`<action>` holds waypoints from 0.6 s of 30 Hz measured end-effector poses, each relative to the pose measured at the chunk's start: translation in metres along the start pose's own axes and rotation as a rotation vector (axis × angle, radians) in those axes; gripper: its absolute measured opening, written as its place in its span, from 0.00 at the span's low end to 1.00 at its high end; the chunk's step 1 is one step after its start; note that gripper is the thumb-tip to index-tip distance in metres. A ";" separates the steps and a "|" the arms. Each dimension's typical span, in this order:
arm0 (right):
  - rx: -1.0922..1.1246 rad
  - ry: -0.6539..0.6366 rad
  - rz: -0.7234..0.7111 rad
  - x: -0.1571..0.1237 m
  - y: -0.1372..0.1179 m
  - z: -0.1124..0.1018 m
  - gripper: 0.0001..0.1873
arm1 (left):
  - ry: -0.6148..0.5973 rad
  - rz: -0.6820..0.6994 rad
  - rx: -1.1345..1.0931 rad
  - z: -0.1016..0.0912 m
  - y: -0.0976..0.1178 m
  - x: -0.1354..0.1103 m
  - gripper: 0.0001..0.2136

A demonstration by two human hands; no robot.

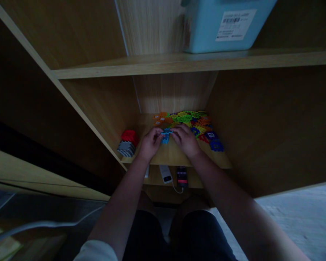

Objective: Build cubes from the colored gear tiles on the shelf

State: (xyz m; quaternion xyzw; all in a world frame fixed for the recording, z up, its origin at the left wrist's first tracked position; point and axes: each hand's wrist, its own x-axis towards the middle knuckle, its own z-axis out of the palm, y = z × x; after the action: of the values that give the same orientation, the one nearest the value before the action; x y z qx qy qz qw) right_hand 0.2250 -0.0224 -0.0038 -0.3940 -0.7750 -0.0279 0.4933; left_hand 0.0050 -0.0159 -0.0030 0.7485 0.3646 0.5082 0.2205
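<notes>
Between my two hands is a joined set of light-blue interlocking plastic tiles (166, 137), one tile hanging below another. My left hand (151, 140) pinches its left edge. The right edge is in the fingers of my right hand (185, 138). Just beyond and to the right, many loose interlocking tiles (185, 117) in green, orange, yellow, red and blue lie in a pile on the wooden shelf (168, 156). Left of my left hand stand a grey cube (126, 149) and a red cube (130, 136) built from such tiles.
Above is another shelf board (163, 67) with a light-blue plastic bin (220, 27) bearing a label. On the lower ledge lie a white power bank (165, 174) and a phone (182, 177), joined by a white cable. Wooden cabinet walls flank both sides.
</notes>
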 end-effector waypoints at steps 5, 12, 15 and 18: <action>0.011 -0.060 0.017 -0.001 -0.003 0.000 0.08 | 0.062 -0.026 0.032 0.002 0.004 0.000 0.07; 0.065 -0.163 0.002 -0.007 0.004 0.000 0.21 | 0.036 0.092 0.081 0.000 0.009 -0.003 0.09; 0.092 -0.163 0.033 -0.008 0.006 0.001 0.23 | 0.011 0.144 0.098 -0.001 0.011 -0.002 0.06; 0.123 -0.118 0.098 -0.007 0.006 0.001 0.20 | -0.007 0.172 0.114 -0.001 0.013 -0.002 0.08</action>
State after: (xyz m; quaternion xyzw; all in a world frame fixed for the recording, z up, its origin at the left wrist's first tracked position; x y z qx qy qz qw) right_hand 0.2296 -0.0215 -0.0121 -0.4014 -0.7828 0.0669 0.4707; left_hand 0.0081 -0.0252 0.0051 0.7900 0.3263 0.5013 0.1344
